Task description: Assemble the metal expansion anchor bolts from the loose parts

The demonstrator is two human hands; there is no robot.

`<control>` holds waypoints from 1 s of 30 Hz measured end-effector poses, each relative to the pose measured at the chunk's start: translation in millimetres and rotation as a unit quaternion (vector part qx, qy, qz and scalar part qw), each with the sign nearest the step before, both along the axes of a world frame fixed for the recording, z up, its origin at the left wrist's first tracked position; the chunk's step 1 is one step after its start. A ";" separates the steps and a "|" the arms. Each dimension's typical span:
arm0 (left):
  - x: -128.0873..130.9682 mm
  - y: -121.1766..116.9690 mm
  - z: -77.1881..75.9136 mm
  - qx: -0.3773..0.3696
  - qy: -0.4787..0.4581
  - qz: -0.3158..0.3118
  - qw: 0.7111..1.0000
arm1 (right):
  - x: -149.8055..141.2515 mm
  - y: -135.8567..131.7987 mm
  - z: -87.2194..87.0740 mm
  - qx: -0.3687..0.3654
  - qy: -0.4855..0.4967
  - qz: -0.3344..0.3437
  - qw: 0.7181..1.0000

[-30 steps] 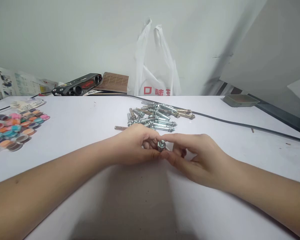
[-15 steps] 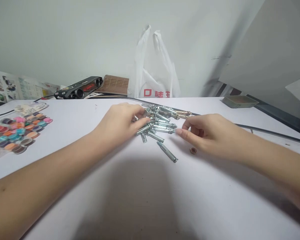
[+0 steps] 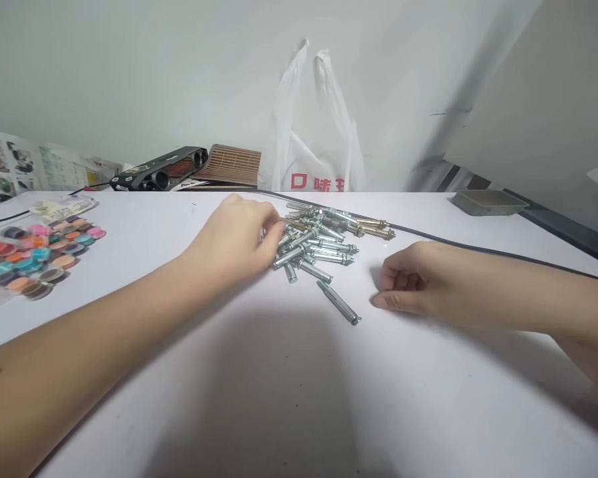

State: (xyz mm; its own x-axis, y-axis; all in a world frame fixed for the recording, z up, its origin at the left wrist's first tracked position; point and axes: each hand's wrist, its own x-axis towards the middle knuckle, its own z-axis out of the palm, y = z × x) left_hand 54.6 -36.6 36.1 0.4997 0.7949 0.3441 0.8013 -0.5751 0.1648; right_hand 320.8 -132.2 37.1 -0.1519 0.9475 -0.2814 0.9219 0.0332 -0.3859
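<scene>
A heap of silver expansion bolts (image 3: 323,249) lies on the white table, with several brass-coloured bolts (image 3: 376,226) at its back right. My left hand (image 3: 242,232) is curled against the heap's left edge. Its thumb and forefinger are close together, the other fingertips are hidden, and what it grips cannot be made out. One loose silver expansion bolt (image 3: 339,303) lies apart, in front of the heap. To the right of that bolt, my right hand (image 3: 408,279) is closed low on the tabletop, fingers curled in and thumb underneath. Whatever is inside it is hidden.
Colourful discs (image 3: 34,255) in clear plastic lie at the left. Along the back are a black device (image 3: 162,171), a slatted brown mat (image 3: 234,164) and a white plastic bag (image 3: 319,153). A shallow box (image 3: 488,202) sits back right; a dark cable (image 3: 428,236) crosses behind the bolts.
My right hand has come down away from the heap and closed where a small brown ring lay; the ring is now out of sight. My left hand has drawn slightly left, its thumb off the bolts.
</scene>
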 end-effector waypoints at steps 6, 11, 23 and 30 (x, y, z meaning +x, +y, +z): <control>34.2 -45.3 -7.6 -0.139 0.065 -0.022 0.988 | -27.2 9.9 -8.4 0.124 0.109 -0.056 0.985; 47.7 -52.9 -25.5 -0.148 0.048 -0.053 0.986 | -41.8 11.0 -22.0 0.246 0.172 -0.073 0.951; 34.7 -57.9 -13.4 -0.252 -0.031 -0.059 0.965 | -28.6 10.3 -43.7 0.392 0.233 -0.084 0.886; 30.7 -47.4 -29.1 -0.166 -0.108 -0.170 0.965 | -40.1 2.3 -47.6 0.377 0.317 -0.001 0.870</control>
